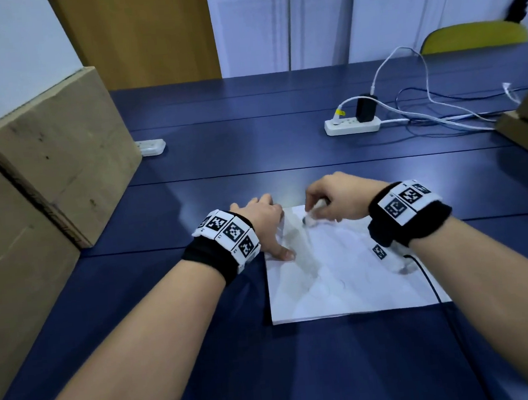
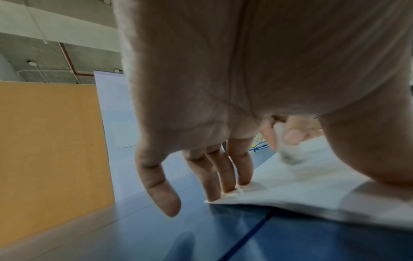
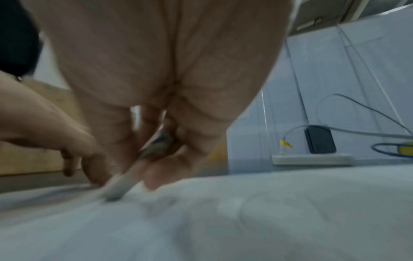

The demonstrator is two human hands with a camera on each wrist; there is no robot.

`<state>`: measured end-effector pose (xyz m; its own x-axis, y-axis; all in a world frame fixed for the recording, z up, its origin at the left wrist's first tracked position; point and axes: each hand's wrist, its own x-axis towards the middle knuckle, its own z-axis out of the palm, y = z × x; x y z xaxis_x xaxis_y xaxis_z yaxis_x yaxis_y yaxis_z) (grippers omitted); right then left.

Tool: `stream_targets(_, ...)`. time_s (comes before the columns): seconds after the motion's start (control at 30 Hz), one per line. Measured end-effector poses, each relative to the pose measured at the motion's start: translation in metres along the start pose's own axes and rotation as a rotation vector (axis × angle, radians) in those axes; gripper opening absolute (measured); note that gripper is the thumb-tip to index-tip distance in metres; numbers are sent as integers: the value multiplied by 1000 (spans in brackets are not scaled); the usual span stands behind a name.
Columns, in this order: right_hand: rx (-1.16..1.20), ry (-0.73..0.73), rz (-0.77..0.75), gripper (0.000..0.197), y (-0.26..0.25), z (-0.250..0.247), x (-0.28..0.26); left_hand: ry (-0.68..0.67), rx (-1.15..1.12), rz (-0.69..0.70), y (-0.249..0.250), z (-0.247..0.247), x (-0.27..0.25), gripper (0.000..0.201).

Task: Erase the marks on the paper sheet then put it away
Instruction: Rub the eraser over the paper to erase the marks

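Observation:
A creased white paper sheet [image 1: 343, 279] lies on the blue table [image 1: 220, 159] in front of me. My left hand [image 1: 266, 228] rests flat on the sheet's left edge, its straight fingers [image 2: 223, 169] pressing the paper [image 2: 312, 187] down. My right hand [image 1: 336, 200] pinches a white eraser [image 1: 312, 216] whose dark-smudged tip touches the sheet's far part. In the right wrist view the eraser [image 3: 120, 185] is blurred, its tip on the paper [image 3: 245, 220], held between thumb and fingers. The left wrist view shows the eraser [image 2: 288, 151] beyond my left hand's fingers.
Large cardboard boxes [image 1: 45, 161] stand along the left. A white power strip [image 1: 352, 125] with a black charger and trailing cables sits at the back right. Another box [image 1: 527, 119] is at the far right. A small white device [image 1: 151, 146] lies beside the left box.

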<state>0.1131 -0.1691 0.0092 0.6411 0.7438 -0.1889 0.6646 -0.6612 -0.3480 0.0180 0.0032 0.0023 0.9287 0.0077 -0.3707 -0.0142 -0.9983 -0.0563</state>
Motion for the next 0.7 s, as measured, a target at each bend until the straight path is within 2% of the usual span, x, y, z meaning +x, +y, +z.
stream_targets(0.07,7,69,28,7,4,-1,5,-7,7,-1,1,0,0,84)
stream_targets(0.1,41,42,41,10,6,-2,4,-10,6,-2,1,0,0,84)
stream_targets(0.23,149,-196,18,11,7,-3,-7,-21,-4,-4,0,0,-1,85)
stream_targets(0.27,133,-184,10,9,8,-2,-8,-22,-7,-5,0,0,0,84)
stream_targets(0.4,9,56,31,12,16,-3,2,-28,-5,-4,1,-1,0,83)
stream_targets(0.47,13,52,34,16,14,-5,1,-31,-2,-7,1,-1,-1,83)
stream_targets(0.6,45,-108,2,17,9,-1,-8,-29,8,-14,1,-1,-1,84)
stream_targets(0.7,17,27,15,17,16,-3,-1,-18,0,-10,2,-1,-1,85)
